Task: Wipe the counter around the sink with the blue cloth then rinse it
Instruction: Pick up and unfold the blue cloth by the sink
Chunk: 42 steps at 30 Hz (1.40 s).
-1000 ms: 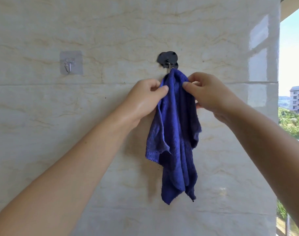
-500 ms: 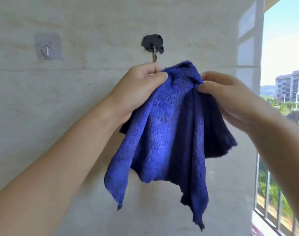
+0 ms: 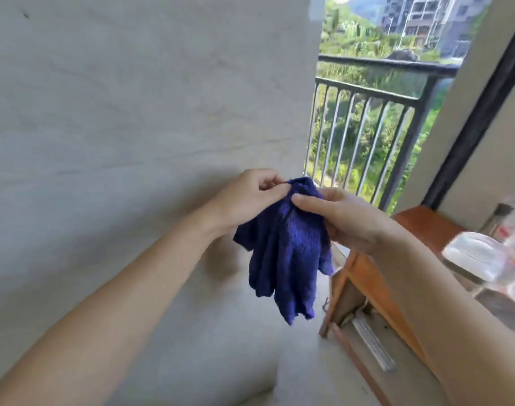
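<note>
Wall [image 3: 133,112]: pale marble-look tile, took up the whole left side.
Left hand [image 3: 244,197]: pinched the top edge of the cloth, thumb against fingertips.
Blue cloth [image 3: 285,250]: hung bunched in mid-air between both hands, in front of the wall, touching no surface.
Right hand [image 3: 338,218]: gripped the same top edge, just beside the left.
Railing [image 3: 367,118]: balcony bars, greenery beyond.
Wooden stand [image 3: 364,282]: lower right, blurry.
Sink: not in view.
Tip: probably best folded into a flat pad before wiping, loose corners tucked in.
</note>
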{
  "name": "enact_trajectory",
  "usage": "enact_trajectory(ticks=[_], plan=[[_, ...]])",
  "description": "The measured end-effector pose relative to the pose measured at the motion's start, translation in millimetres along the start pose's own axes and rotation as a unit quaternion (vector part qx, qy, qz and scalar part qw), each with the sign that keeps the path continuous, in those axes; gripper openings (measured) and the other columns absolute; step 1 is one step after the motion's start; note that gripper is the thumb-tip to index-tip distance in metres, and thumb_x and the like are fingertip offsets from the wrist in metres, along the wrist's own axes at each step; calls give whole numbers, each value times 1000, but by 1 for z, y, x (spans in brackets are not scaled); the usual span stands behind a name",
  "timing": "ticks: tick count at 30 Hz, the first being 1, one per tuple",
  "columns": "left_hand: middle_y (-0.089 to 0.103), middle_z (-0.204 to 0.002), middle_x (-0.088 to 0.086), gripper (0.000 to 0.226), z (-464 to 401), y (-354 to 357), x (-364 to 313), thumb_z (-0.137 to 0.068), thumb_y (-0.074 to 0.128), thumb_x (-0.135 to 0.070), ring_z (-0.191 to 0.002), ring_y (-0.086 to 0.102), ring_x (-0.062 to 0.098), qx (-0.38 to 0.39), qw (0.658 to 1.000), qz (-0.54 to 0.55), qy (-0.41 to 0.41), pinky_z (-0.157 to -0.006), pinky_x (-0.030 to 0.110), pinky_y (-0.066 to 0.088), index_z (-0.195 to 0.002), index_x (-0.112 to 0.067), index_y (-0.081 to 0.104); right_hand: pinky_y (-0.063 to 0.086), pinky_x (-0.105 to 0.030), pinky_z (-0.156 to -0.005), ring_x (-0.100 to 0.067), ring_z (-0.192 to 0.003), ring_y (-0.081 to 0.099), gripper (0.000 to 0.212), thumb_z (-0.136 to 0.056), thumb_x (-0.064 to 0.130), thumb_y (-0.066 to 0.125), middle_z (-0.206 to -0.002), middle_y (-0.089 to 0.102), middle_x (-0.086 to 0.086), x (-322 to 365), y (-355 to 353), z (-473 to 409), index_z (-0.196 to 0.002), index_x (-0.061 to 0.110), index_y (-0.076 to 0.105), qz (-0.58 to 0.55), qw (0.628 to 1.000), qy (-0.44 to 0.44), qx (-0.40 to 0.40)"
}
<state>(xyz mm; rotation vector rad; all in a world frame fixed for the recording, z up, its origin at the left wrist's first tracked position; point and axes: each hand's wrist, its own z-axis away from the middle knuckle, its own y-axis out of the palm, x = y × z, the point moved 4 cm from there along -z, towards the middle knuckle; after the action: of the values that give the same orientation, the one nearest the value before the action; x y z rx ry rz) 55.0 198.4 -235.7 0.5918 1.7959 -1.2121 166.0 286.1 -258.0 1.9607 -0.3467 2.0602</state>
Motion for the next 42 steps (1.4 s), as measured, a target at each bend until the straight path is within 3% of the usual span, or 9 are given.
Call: enact_trajectory(ticks=[4,7,12,15,20,26,31,36,42], plan=[[64,-92,9,17,1,63,63,-93,54,-21,-81,57,14,-14,990,125,-61,-62,11,45,-101,-7,59,54,-27,-69,-18,-70,68,20,-92,20,54,-81,71,-10,-30,-34,24,-87,4,65,-30,995,41,-91],[60,-91,0,15,20,117,118,-94,48,-28,-88,57,15,-41,972,111,-205,-69,17,42,-96,-15,55,52,-27,-66,-17,-69,65,19,-91,24,57,-80,68,-10,-46,-55,47,-89,6,63,-66,978,47,-190],[64,-81,2,36,50,201,124,-92,41,-49,-72,61,17,249,833,295,-397,-65,26,47,-87,-17,59,52,-29,-69,-20,-81,65,23,-90,27,58,-88,69,-9,-66,-67,97,-101,7,64,-111,938,45,-324],[63,-93,4,37,49,221,104,-94,40,-51,-73,62,15,286,774,403,-396,-48,21,47,-97,-20,60,54,-26,-65,-17,-76,68,24,-91,31,56,-82,71,-6,-75,-66,137,-93,9,67,-140,908,40,-393],[66,-74,-4,17,48,232,99,-94,49,-27,-67,60,10,228,828,392,-329,-46,17,46,-90,-18,62,52,-35,-78,-14,-78,67,20,-94,30,52,-78,73,1,-92,-67,223,-86,16,65,-92,833,46,-544],[47,-60,-1,22,68,275,78,-89,45,-16,-58,43,15,326,847,329,-261,-44,20,34,-67,-17,49,48,-48,-87,-25,-99,62,15,-93,30,49,-107,67,-10,-118,-54,319,-97,24,62,10,771,99,-628],[61,-64,-1,13,113,334,59,-91,47,-23,-58,53,15,441,788,310,-298,-62,29,35,-80,-16,51,47,-27,-76,-10,-81,63,22,-98,17,44,-81,68,7,-110,-44,385,-88,24,63,-31,743,35,-668],[65,-80,4,31,152,397,26,-93,50,-37,-69,62,17,525,692,306,-389,-69,28,46,-92,-10,64,48,-27,-79,-6,-77,63,23,-98,14,44,-79,69,9,-99,-48,445,-87,23,62,-4,728,21,-686],[63,-93,1,34,182,453,-10,-80,64,-53,-95,52,18,625,677,170,-350,-93,31,37,-91,-21,65,46,-31,-87,-14,-89,61,18,-96,10,46,-92,65,-4,-91,-77,511,-99,12,64,26,725,21,-688]])
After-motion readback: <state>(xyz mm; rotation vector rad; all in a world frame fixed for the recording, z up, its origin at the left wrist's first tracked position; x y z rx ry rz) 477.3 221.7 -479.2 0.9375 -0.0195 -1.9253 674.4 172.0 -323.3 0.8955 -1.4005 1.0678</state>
